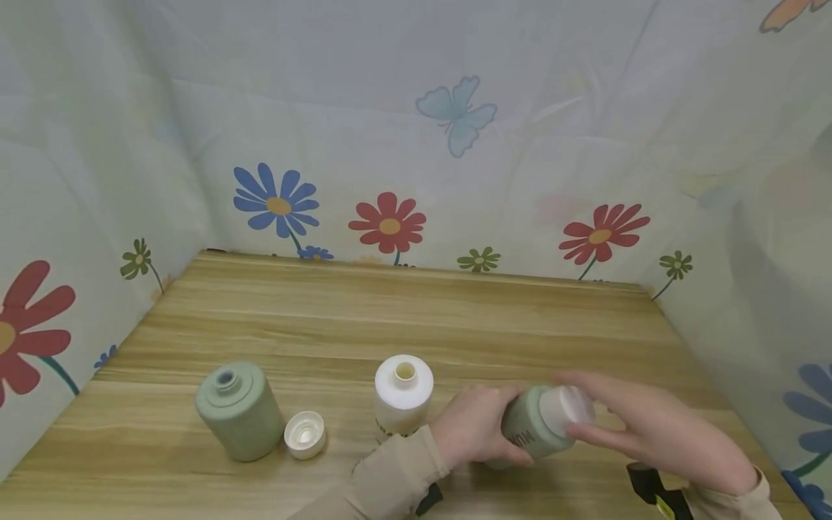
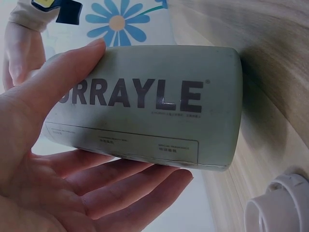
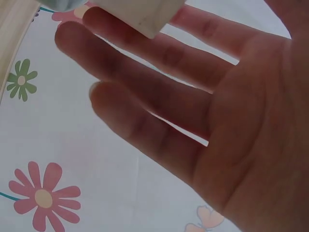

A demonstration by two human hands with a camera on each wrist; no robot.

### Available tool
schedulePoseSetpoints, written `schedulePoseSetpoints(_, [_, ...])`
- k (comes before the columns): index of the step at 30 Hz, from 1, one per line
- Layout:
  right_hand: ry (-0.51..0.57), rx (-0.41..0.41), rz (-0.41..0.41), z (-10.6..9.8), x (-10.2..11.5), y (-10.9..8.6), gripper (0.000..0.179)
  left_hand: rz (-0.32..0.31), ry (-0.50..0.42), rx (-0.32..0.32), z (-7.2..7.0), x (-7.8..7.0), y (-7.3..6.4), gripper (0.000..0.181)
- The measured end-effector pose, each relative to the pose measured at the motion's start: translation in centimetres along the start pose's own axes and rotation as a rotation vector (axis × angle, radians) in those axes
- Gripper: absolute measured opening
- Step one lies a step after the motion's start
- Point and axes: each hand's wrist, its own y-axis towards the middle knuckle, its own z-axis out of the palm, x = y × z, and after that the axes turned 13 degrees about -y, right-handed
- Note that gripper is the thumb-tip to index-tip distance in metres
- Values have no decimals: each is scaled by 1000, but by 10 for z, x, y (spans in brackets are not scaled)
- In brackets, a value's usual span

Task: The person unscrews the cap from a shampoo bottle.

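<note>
In the head view a green bottle [image 1: 538, 426] with dark lettering is tilted, its capped end toward the right. My left hand [image 1: 477, 426] grips it round the body; the left wrist view shows the thumb over the lettering [image 2: 140, 94] and the fingers beneath. A white cap [image 1: 567, 410] covers the bottle's top. My right hand [image 1: 650, 422] holds this cap between thumb and fingers, and in the right wrist view the other fingers [image 3: 145, 92] extend past the cap's edge [image 3: 145, 14]. Left of my left hand stands a white bottle [image 1: 403, 397] with an uncovered neck.
A second green bottle [image 1: 240, 412], uncapped, stands at the left on the wooden table [image 1: 416, 310]. Beside it a loose white cap [image 1: 305, 433] lies with its hollow side up. Flower-printed cloth [image 1: 520, 144] hangs round the table's back and sides.
</note>
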Motion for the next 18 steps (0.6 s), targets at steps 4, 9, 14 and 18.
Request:
schedulePoseSetpoints(4, [-12, -8, -16, 1, -1, -1, 48, 3, 6, 7, 0, 0, 1, 68])
schedulePoseSetpoints(9, [-36, -68, -108, 3, -1, -1, 48, 9, 2, 14, 0, 1, 1, 65])
schedulePoseSetpoints(14, [-10, -129, -243, 3, -3, 1, 55, 7, -8, 20, 0, 2, 1, 66])
schedulePoseSetpoints(18, [-11, -149, -318, 2, -5, 1, 50, 6, -16, 27, 0, 2, 1, 67])
